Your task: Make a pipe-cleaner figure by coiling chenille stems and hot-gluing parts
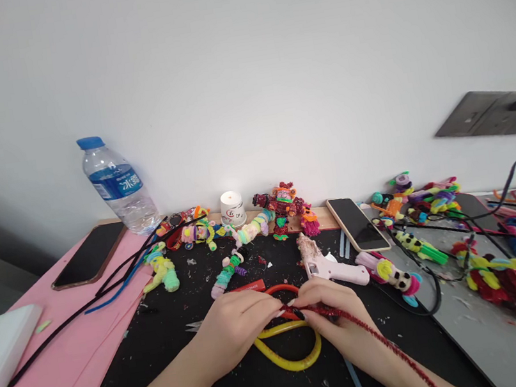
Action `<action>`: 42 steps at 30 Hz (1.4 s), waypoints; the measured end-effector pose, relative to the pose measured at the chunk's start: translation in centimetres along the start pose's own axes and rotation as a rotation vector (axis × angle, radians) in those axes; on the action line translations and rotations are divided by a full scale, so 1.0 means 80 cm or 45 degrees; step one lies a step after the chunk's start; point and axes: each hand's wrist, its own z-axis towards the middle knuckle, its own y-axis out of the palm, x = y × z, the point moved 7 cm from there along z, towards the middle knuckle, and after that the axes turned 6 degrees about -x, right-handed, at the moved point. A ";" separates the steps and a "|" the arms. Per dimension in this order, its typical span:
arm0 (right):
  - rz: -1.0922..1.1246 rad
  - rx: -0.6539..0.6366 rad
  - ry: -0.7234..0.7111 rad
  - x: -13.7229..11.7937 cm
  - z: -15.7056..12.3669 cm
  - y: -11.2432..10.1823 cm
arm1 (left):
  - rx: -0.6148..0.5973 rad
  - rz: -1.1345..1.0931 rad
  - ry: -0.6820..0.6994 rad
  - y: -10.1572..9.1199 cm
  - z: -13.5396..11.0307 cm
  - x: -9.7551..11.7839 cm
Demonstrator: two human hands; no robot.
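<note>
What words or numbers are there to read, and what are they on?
None I can read for sure.
Water bottle label: big white characters, too blurred.
Paper cup: dark and red print, too small.
Red strip by the left hand: pale, tiny marks, too blurred.

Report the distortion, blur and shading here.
In the head view, lens distortion seems to tip the water bottle outward; the red fuzzy figure at far right looks smeared; the wall darkens toward the left edge; the left hand and right hand look sharper.
</note>
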 end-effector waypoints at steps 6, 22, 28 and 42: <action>-0.004 -0.020 0.024 0.004 -0.001 0.002 | 0.001 -0.015 -0.004 0.001 0.001 -0.001; 0.108 0.022 0.132 0.010 0.000 0.001 | 0.042 0.002 0.011 0.000 -0.005 0.000; 0.126 0.023 0.136 0.011 -0.002 0.001 | 0.023 -0.038 0.005 0.002 -0.005 -0.002; 0.088 -0.011 0.152 0.010 0.000 0.002 | -0.019 -0.048 0.002 0.002 0.000 0.001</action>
